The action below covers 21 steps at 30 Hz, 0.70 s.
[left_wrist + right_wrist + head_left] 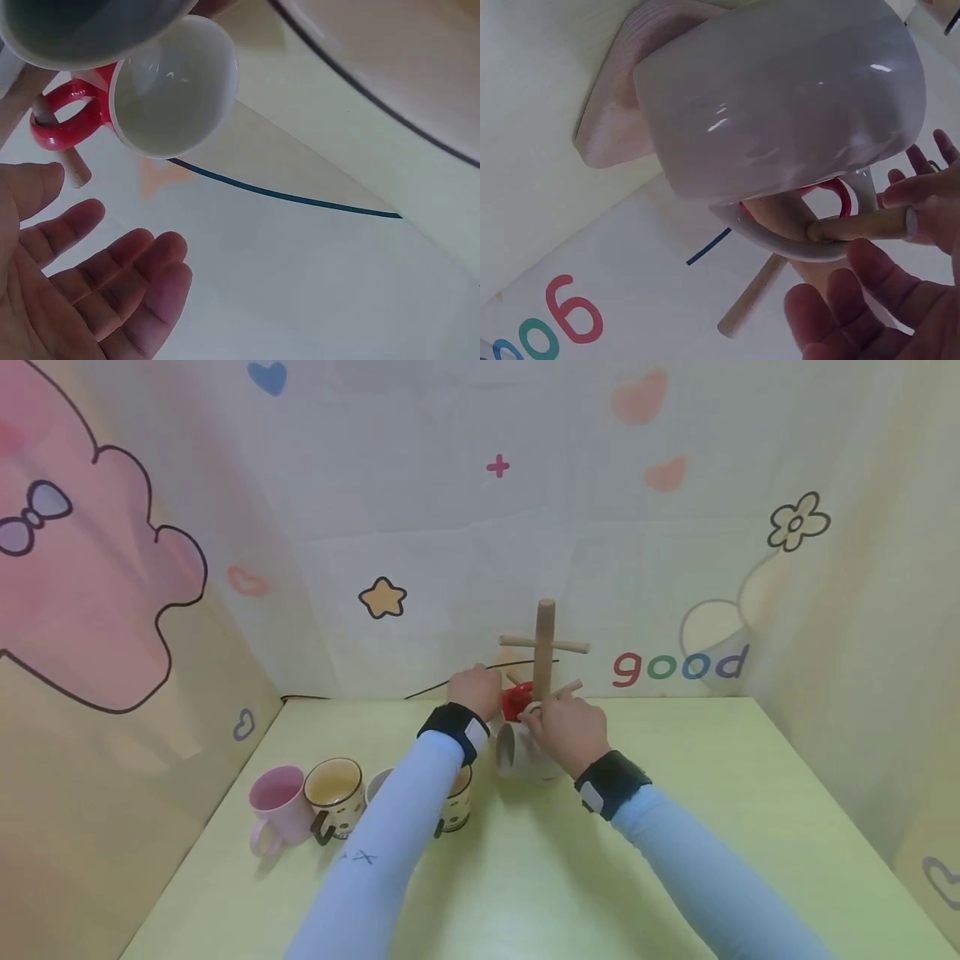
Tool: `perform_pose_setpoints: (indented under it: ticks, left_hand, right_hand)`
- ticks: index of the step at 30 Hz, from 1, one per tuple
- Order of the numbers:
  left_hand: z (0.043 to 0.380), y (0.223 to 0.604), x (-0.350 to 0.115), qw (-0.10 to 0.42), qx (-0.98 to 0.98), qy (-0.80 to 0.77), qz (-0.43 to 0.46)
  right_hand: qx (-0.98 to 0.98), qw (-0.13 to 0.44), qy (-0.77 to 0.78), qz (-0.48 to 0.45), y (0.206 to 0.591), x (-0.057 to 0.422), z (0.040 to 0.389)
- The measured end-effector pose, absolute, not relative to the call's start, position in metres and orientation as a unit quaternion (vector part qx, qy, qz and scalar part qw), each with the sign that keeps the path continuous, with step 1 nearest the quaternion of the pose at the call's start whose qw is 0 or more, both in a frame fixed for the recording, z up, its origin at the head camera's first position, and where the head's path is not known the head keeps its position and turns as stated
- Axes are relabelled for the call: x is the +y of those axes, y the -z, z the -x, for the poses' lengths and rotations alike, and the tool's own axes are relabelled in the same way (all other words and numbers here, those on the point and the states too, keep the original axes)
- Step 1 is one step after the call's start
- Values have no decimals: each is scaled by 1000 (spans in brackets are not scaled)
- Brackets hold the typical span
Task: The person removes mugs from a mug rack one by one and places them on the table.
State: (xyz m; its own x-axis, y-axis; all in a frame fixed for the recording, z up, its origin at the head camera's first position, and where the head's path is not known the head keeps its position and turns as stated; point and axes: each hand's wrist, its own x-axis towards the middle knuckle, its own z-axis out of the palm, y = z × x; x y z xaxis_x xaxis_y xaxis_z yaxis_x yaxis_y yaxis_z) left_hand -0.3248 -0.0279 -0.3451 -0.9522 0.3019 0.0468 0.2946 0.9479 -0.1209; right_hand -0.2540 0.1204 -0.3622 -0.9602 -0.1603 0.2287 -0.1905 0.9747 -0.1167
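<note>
A wooden mug tree [545, 643] stands near the back of the table. From one lower peg hangs a white mug [787, 97], lying sideways, with the peg through its handle. Behind it a red mug [176, 86] hangs by its handle on another peg. My right hand [573, 731] is beside the white mug's handle, fingers loosely bent; the right wrist view shows the fingertips by the handle and peg without a grip. My left hand [97, 277] is near the red mug's handle, fingers spread and apart from it.
At the left stand a pink mug [281, 810], a cream spotted mug [335, 793], a mostly hidden pale mug [377, 783] and another spotted mug [456, 806], partly behind my left arm. A printed cloth wall [450, 527] rises behind the table [675, 860].
</note>
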Motion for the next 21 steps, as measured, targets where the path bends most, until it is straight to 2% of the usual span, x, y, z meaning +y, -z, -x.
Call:
perform_pose_setpoints:
  ticks: [5,8,12,21]
  left_hand:
    - [332,351,-23,44,-986,-62,148]
    - [334,352,-20,46,-986,-66,146]
    - [334,349,-14,37,-986,-72,144]
    - [329,347,-14,42,-984,-79,157]
  right_hand:
    - [-991,94,-57,-83,366,115,256]
    - [-990,86,-9,-110,368,113,257]
    - [-982,95,68,-150,368,114,257]
    - [-975,104,87,-174,368,118,255]
